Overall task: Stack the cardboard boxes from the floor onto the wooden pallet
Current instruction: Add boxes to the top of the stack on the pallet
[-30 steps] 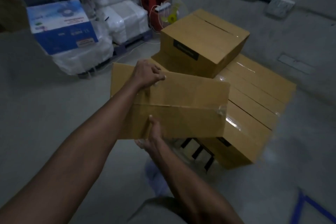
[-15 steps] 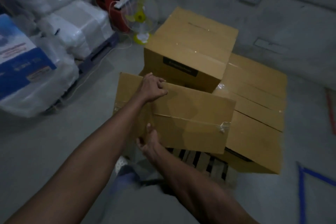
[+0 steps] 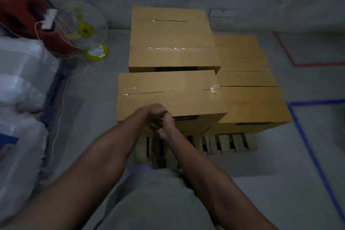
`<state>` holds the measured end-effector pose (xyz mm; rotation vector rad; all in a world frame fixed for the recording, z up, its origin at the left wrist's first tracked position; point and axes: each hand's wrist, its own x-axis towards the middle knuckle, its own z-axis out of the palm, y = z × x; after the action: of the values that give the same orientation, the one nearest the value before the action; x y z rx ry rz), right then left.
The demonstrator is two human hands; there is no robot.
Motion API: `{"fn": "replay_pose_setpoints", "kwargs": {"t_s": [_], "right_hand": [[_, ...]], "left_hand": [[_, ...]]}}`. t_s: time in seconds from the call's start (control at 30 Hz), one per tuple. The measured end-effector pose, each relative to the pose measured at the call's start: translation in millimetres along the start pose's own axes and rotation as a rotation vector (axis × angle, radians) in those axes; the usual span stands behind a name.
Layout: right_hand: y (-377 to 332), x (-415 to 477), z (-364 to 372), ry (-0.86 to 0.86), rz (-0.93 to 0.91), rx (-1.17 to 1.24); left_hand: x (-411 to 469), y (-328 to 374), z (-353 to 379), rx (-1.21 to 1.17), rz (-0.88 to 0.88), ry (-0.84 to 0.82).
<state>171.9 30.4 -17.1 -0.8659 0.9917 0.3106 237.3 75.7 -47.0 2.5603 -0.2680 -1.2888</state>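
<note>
Status: found near cardboard box (image 3: 168,95) down on wooden pallet (image 3: 224,144), at 6 o'clock from far box (image 3: 171,43), lower boxes (image 3: 248,87) at 3 o'clock. Saw left hand (image 3: 152,113) and right hand (image 3: 168,124) bunched at its near edge; couldn't tell grip, too blurred.

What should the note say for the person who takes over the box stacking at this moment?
Left hand: on the near top edge of the near box, fingers curled; grip unclear in the blur.
Right hand: just below, against the box's front; grip unclear.
Boxes: near box at the near left of the pallet, far box behind it, lower boxes to the right.
Done: every box in view is on the pallet.
Left: check the near box is seated, let go, look around for boxes on the floor.
</note>
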Motion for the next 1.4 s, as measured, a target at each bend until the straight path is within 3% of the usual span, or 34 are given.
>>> {"fn": "replay_pose_setpoints", "kwargs": {"t_s": [0.07,0.13,0.27,0.53,0.77,1.0,1.2,1.4], "right_hand": [[-3,10,6,0.109,-0.060,-0.090],[2,17,-2,0.168,-0.064,-0.155],[6,27,-34,0.236,-0.028,-0.278],[-68,60,-81,0.391,-0.322,-0.693],[-148,91,-109,0.378,-0.518,-1.099],[-210,138,-131,0.426,-0.389,-1.396],[-217,159,-154,0.335,-0.266,-1.306],[-218,157,-174,0.430,-0.295,-1.183]], "left_hand": [[2,-19,15,-0.329,0.040,-0.012],[6,-35,13,-0.385,0.111,0.127],[-3,-63,13,-0.607,0.041,0.361],[-13,-101,-12,-0.669,-0.159,0.673],[13,-85,-33,-0.717,-0.312,0.677],[50,-104,-32,-0.926,-0.488,0.781],[61,-112,-23,-1.013,-0.419,0.839],[67,-95,-47,-1.068,-0.292,0.808]]}}
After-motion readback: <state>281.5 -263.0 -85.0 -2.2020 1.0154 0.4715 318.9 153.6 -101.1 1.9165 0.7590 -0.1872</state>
